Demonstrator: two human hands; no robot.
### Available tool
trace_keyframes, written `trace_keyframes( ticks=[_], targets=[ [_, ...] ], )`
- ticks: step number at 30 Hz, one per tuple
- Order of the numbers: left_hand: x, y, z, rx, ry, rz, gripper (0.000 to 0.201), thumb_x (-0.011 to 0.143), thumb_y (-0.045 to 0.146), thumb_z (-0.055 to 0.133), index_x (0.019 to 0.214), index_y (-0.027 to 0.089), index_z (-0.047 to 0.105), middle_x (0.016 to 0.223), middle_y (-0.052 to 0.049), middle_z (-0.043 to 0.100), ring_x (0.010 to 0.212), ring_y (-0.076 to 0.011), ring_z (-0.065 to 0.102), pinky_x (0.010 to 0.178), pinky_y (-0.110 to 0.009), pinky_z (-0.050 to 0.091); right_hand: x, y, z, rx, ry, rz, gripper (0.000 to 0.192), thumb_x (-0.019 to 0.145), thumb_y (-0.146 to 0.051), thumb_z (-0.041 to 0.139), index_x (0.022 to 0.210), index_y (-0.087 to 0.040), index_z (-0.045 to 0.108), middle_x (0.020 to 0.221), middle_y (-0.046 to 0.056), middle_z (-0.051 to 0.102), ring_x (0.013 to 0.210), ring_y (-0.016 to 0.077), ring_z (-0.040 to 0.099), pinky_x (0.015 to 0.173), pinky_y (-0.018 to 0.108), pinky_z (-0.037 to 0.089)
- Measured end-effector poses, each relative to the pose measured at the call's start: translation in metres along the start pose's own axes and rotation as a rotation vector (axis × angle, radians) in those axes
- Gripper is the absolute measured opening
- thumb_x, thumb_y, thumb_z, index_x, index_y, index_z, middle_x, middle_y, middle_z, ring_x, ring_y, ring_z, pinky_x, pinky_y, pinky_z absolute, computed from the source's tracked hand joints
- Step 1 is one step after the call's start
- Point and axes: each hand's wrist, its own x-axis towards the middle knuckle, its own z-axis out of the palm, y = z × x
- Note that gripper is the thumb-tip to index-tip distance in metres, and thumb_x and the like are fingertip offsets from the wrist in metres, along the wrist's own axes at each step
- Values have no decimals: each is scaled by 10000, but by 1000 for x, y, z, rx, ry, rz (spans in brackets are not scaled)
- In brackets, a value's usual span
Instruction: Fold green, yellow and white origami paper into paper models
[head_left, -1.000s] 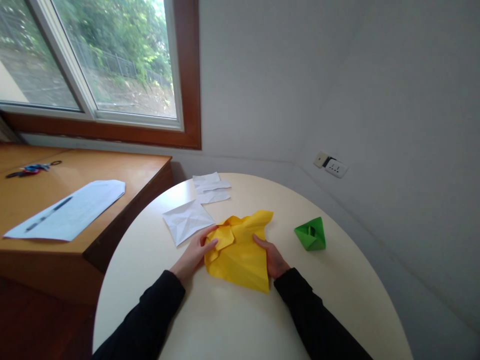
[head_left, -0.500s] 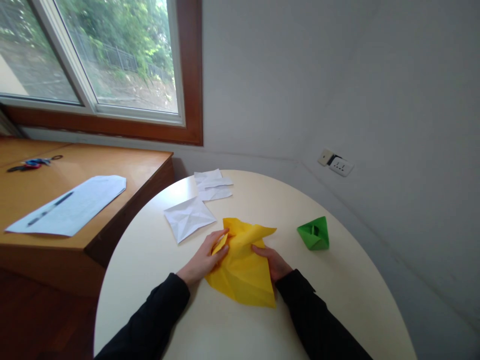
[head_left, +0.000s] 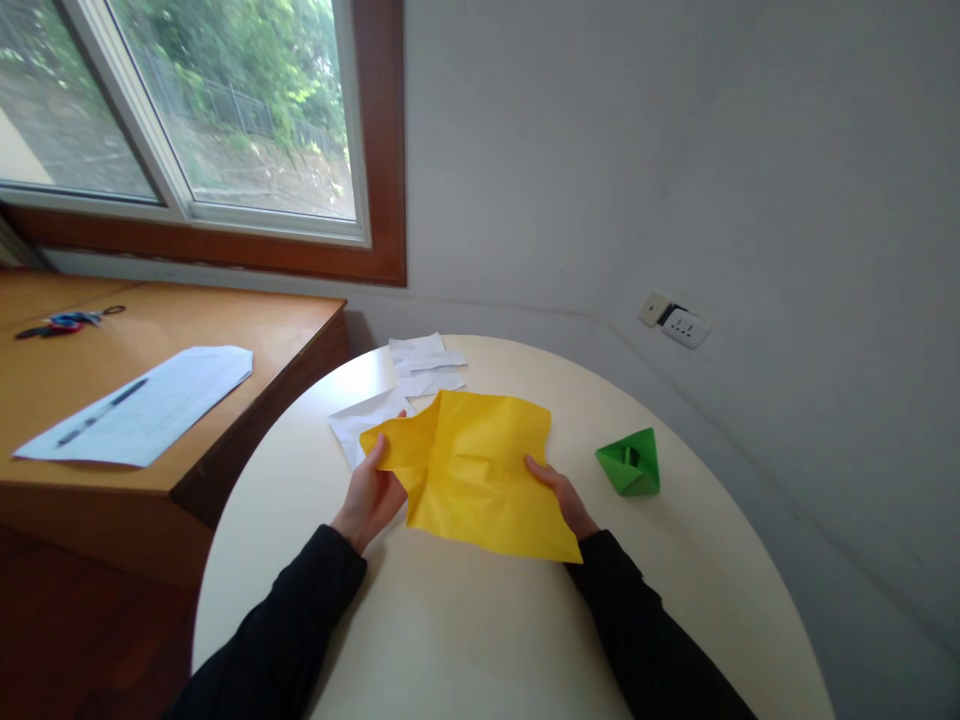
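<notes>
Through the head camera I saw a yellow sheet of paper [head_left: 480, 465] spread between both hands, over the middle of the round white table [head_left: 450, 640]. The left hand [head_left: 370, 498] had its thumb pressed on a narrow flap at the sheet's left side, with a fingertip showing behind the upper edge, so I read it as a closed pinch on the paper. The right hand [head_left: 564, 497] gripped the opposite side, thumb lying on top near the edge; its other fingers were hidden beneath, and I could not tell how they were bent. Creases crossed the sheet, and its lower right corner hung over the cuff of the right black sleeve [head_left: 634, 600].

Behind the left hand, the sheet partly covered a creased white square of paper [head_left: 356, 420], and just beyond that I had several white paper pieces [head_left: 427, 358] near the table's far rim. A folded green paper shape [head_left: 634, 465] stood to the right, apart from the right hand. Over on the wooden desk [head_left: 300, 318], a pen [head_left: 101, 412] lay on a large white sheet [head_left: 187, 395], with scissors [head_left: 67, 323] farther back, too small for me to make out clearly.
</notes>
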Motion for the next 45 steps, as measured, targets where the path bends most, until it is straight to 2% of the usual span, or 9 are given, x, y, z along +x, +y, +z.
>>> trace_keyframes(
  ticks=[5,10,19,25,32,36,40,43,45],
  targets=[
    [1,8,-5,-88,117,-97,471,917,286,360,1347,94,375,1127,-155,642,1017,-261,619,946,-405,457,2,-3,-7,27,49,13,307,780,-275,583,1054,-140,606,973,103,714,982,272,648,879,424,507],
    [2,11,-10,-109,114,-142,494,927,296,328,1374,85,330,1089,-154,664,1026,-270,617,950,-424,454,8,-1,-10,-3,77,-23,268,773,-220,591,1021,-122,616,969,111,714,960,264,658,871,403,515],
    [5,7,-17,-110,91,-160,478,921,296,355,1360,106,365,1086,-145,668,1043,-269,611,960,-422,450,10,0,-11,-10,51,-26,279,765,-235,614,1025,-134,611,976,117,712,966,276,655,865,410,521],
    [8,2,-21,-63,41,-169,491,883,313,472,1340,146,403,1102,-130,664,1043,-271,610,938,-408,471,12,2,-12,-5,64,-72,294,757,-245,634,1028,-136,600,970,121,712,972,280,652,859,418,525],
    [4,-1,-14,-70,96,-244,492,886,296,481,1345,148,382,1107,-125,662,1033,-252,619,914,-375,496,11,2,-11,4,78,-65,271,757,-235,635,1007,-135,606,938,114,720,955,274,660,851,413,527],
    [3,-2,-12,-42,80,-219,521,853,300,543,1328,139,402,1108,-123,662,1034,-250,618,918,-347,497,10,1,-11,22,76,-69,232,768,-246,621,972,-135,616,967,116,714,960,269,659,863,408,522],
    [2,0,-11,-19,96,-178,465,855,209,527,1297,106,426,1096,-135,663,987,-236,642,913,-332,503,13,1,-12,45,80,-74,222,777,-244,605,975,-141,617,998,112,707,976,268,651,880,412,515],
    [1,0,-10,-10,115,-123,431,852,170,516,1271,92,451,1076,-138,669,958,-228,654,898,-326,510,16,3,-11,45,109,-138,223,757,-246,632,958,-147,618,979,107,711,978,276,649,873,418,520],
    [0,-2,-8,38,83,-93,438,826,157,551,1253,99,475,1080,-135,668,956,-233,653,886,-326,514,17,5,-10,30,139,-209,231,734,-255,662,936,-151,620,959,103,716,981,283,646,859,418,527]
  ],
)
